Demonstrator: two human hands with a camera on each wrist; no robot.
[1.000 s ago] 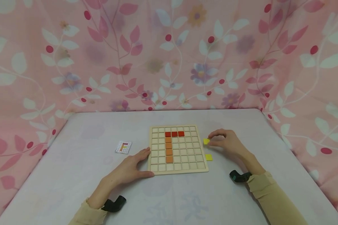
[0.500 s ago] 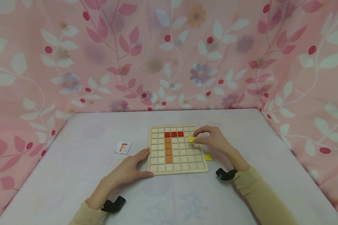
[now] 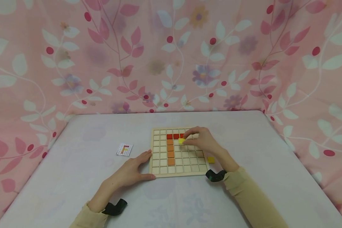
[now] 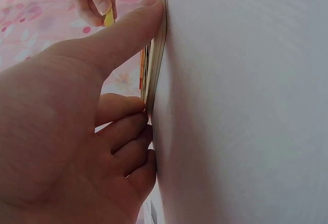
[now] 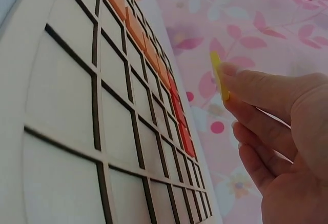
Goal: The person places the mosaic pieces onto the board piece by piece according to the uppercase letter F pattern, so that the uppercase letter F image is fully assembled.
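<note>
A pale wooden grid board (image 3: 188, 173) lies flat on the table, with three red tiles (image 3: 169, 136) in a row and a column of several orange tiles (image 3: 170, 154) in its cells. My right hand (image 3: 203, 139) pinches a square yellow tile (image 5: 220, 75) between thumb and fingers, above the board just in front of the red row. The right wrist view shows the tile apart from the grid. My left hand (image 3: 128, 171) rests against the board's left side, its thumb extended along the front left corner and its fingers touching the left edge, as the left wrist view (image 4: 118, 106) also shows.
Another yellow tile (image 3: 211, 160) lies just right of the board, beside my right forearm. A small card (image 3: 124, 149) printed with a coloured grid pattern lies to the left. White cloth covers the table (image 3: 94, 133); a pink floral curtain (image 3: 171, 63) hangs behind it.
My right hand has carried the yellow tile leftward from beside the board's right edge to over the cells by the red row. The left hand has stayed at the board's left side.
</note>
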